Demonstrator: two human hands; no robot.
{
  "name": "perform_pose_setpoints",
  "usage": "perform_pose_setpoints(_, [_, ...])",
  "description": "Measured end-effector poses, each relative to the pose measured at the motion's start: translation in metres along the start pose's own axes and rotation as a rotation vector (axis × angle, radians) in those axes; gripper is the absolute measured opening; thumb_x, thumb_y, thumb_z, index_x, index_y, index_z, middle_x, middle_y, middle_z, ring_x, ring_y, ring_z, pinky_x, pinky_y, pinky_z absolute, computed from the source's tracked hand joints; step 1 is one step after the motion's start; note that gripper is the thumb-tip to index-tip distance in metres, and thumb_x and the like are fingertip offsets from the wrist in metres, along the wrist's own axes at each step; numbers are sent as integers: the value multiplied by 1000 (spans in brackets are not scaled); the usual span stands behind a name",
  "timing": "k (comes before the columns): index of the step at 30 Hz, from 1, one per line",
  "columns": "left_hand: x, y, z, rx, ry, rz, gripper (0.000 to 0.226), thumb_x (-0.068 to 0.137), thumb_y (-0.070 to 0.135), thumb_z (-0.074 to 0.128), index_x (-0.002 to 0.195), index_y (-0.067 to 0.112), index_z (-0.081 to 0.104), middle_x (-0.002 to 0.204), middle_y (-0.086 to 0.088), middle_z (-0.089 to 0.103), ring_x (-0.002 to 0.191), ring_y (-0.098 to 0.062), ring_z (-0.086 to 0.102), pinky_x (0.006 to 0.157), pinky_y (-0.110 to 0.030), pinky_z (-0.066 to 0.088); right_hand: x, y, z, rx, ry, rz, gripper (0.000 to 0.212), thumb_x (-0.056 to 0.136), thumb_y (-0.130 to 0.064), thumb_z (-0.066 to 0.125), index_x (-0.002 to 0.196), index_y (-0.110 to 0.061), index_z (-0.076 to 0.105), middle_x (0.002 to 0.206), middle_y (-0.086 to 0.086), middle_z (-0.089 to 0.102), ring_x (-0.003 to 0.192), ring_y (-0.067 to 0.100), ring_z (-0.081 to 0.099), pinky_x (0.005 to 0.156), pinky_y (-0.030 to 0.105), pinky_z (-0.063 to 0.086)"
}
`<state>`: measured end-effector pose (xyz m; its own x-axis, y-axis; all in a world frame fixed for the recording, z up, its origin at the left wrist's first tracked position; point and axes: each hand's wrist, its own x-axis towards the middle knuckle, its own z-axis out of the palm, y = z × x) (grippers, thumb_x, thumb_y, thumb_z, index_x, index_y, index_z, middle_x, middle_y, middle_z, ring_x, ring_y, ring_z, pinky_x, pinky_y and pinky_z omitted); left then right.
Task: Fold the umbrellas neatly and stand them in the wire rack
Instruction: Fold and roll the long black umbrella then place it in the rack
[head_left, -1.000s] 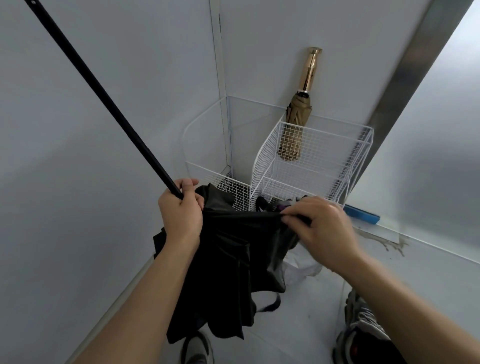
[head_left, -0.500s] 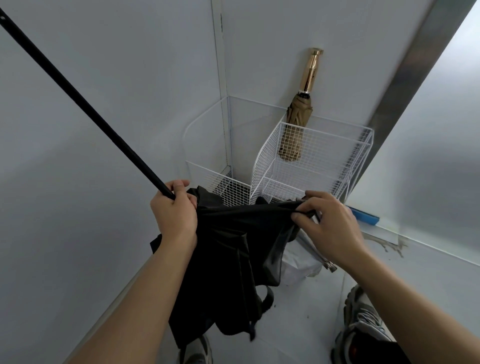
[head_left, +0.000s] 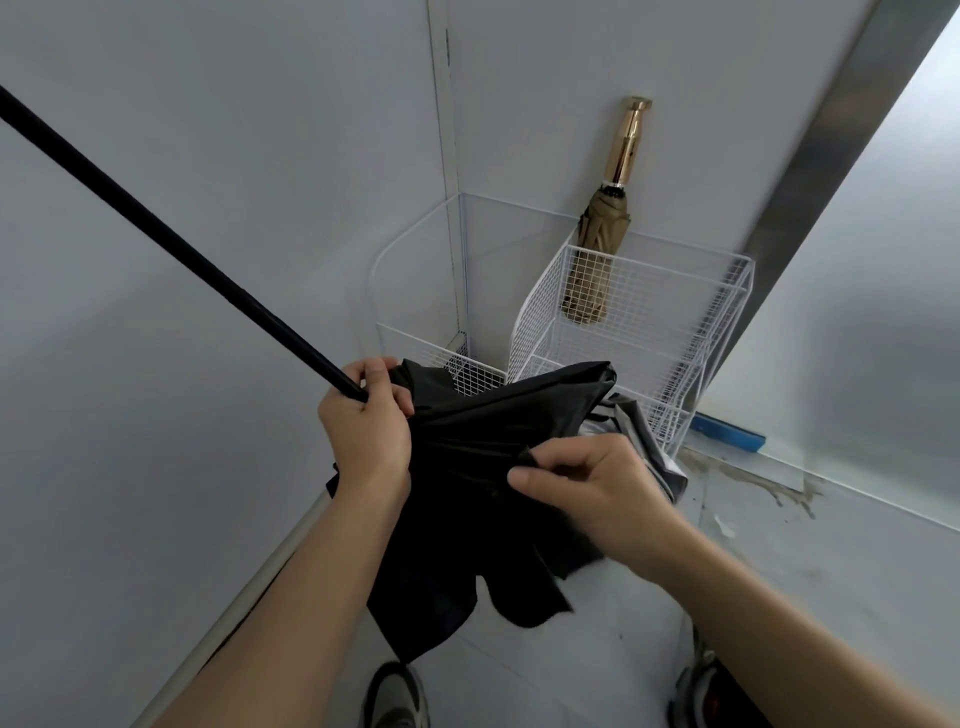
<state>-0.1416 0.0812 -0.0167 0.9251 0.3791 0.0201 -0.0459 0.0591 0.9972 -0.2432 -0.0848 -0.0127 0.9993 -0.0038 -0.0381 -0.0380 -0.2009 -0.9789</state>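
The black umbrella (head_left: 483, 467) is held in front of the body, above the floor (head_left: 831, 561) and just short of the white wire rack (head_left: 675, 322); it is not in the rack. Its long axis is a diagonal: the straight black shaft (head_left: 171, 249) climbs from the left hand (head_left: 366, 431) to the upper left and leaves the frame, so its far end is out of view. From that hand the loose canopy hangs down toward the floor and spreads right in slack, uneven folds.

The left hand's fingers (head_left: 382, 387) are curled tightly round the shaft just where the fabric begins. The right hand (head_left: 592, 488) lies lower and to the right, thumb and forefinger narrowed to a pinch on a fold of the black cloth, the other fingers loosely bent.

The rack stands in the corner of two pale walls. In its back left part a folded tan umbrella (head_left: 597, 249) stands nearly upright, gold handle (head_left: 626, 145) up and leaning on the wall. A lower wire frame (head_left: 415, 260) sits just left of the rack. A strip of silvery fabric (head_left: 639, 431) shows behind the black canopy, near the rack's foot. A blue object (head_left: 727, 434) lies by the right wall's base, and two shoes (head_left: 397, 696) appear at the bottom edge.
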Motion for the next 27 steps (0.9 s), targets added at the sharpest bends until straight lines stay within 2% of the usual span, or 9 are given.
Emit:
perform_pose_setpoints(2, [1, 0, 0, 16, -3, 12, 25, 104, 13, 43, 87, 10, 62, 52, -2, 48, 43, -3, 44, 51, -14, 39, 0, -6, -8, 110, 53, -12, 17, 78, -23, 76, 79, -6, 78, 76, 10, 75, 71, 17, 71, 67, 24, 56])
perform_pose_setpoints(6, [-7, 2, 4, 40, -59, 21, 24, 104, 13, 43, 88, 8, 61, 48, 1, 45, 41, -2, 42, 48, -13, 36, 4, -3, -15, 249, 198, 59, 20, 84, -28, 69, 83, -9, 78, 83, 14, 76, 81, 27, 74, 76, 36, 60])
perform_pose_setpoints(10, [-21, 3, 11, 78, -125, 48, 26, 104, 13, 45, 83, 11, 60, 47, 1, 44, 38, -2, 39, 45, -12, 33, 14, 14, -12, -118, 408, 35, 16, 94, -25, 66, 81, -19, 76, 72, 2, 72, 73, 21, 70, 74, 46, 58])
perform_pose_setpoints(13, [-28, 1, 14, 83, -102, 23, 26, 104, 13, 45, 81, 13, 59, 47, 1, 44, 37, -2, 38, 43, -13, 32, 11, 17, -10, -548, 512, -104, 7, 92, -22, 67, 92, -27, 72, 83, -16, 68, 80, 9, 63, 76, 42, 54])
perform_pose_setpoints(15, [-24, -1, 13, 76, -46, -26, 27, 104, 13, 45, 80, 13, 58, 48, 0, 44, 36, -2, 38, 42, -13, 32, 4, 12, -8, -591, 563, -366, 10, 91, -12, 68, 96, -19, 72, 90, -12, 66, 85, 9, 61, 75, 36, 53])
perform_pose_setpoints(18, [-14, -2, 12, 39, 19, -95, 28, 103, 12, 44, 79, 12, 58, 51, -2, 45, 35, -2, 40, 43, -15, 33, -10, 5, 6, -530, 404, -584, 11, 89, -8, 65, 96, -9, 74, 94, -5, 69, 86, 7, 65, 75, 22, 52])
perform_pose_setpoints(23, [-15, 1, 12, -88, 30, -153, 27, 104, 9, 44, 79, 8, 57, 53, -2, 43, 37, -1, 41, 45, -12, 36, -8, 26, 17, -772, 49, -159, 54, 90, -41, 67, 140, -25, 53, 145, -12, 50, 130, 8, 50, 106, 22, 38])
perform_pose_setpoints(25, [-18, 1, 13, -104, 7, -171, 27, 104, 11, 45, 81, 9, 59, 47, 2, 44, 39, -2, 42, 48, -12, 40, -3, 24, 13, -516, 155, -77, 52, 91, -41, 67, 139, -25, 54, 136, -11, 58, 124, 3, 54, 106, 25, 42])
perform_pose_setpoints(27, [-20, 3, 13, -102, -7, -176, 26, 103, 12, 45, 82, 9, 60, 42, 6, 43, 39, -2, 42, 50, -10, 41, 2, 19, 7, -184, 243, 41, 31, 97, -30, 59, 128, -26, 62, 116, -12, 69, 110, 1, 63, 101, 29, 50])
